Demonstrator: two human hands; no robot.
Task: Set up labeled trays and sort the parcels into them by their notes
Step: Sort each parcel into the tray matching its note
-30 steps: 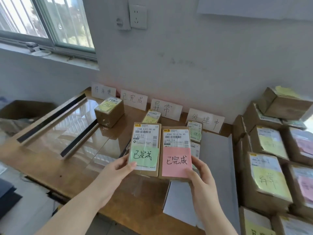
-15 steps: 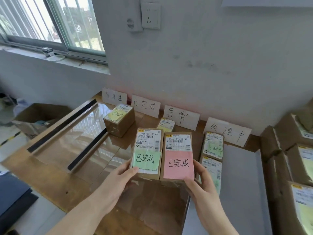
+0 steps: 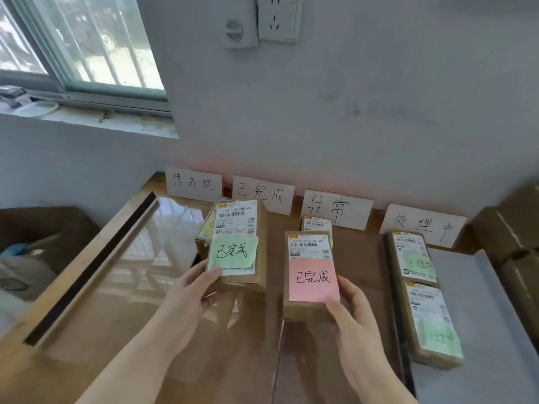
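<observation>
Left hand: grips the near-left corner of the green-note parcel, thumb on top beside the shipping label, fingers curled beneath.

That parcel is brown card with a handwritten green note on its face. It sits in front of the second card of the four white cards propped against the wall. It hides most of a yellow-note parcel behind it (I cannot tell from here whether it rests on the counter or is held just off it).

Right hand: holds the pink-note parcel at its near-right corner, thumb pressed on the lower edge of the pink note, fingers underneath.

This parcel lies apart from the green-note one, with bare counter between them. It is in front of the third card, and its far end overlaps a small parcel lying just below that card.

Both notes carry the same three handwritten characters, which match the writing on the second card.

First card stands at the far left of the row. Fourth card stands at the right, with two parcels lying end to end before it, each with a pale green note. They lie along the left edge of a grey sheet.

A glass pane with a dark strip covers the counter's left part. Stacked cardboard boxes are at far right. A window and a wall socket are above.
</observation>
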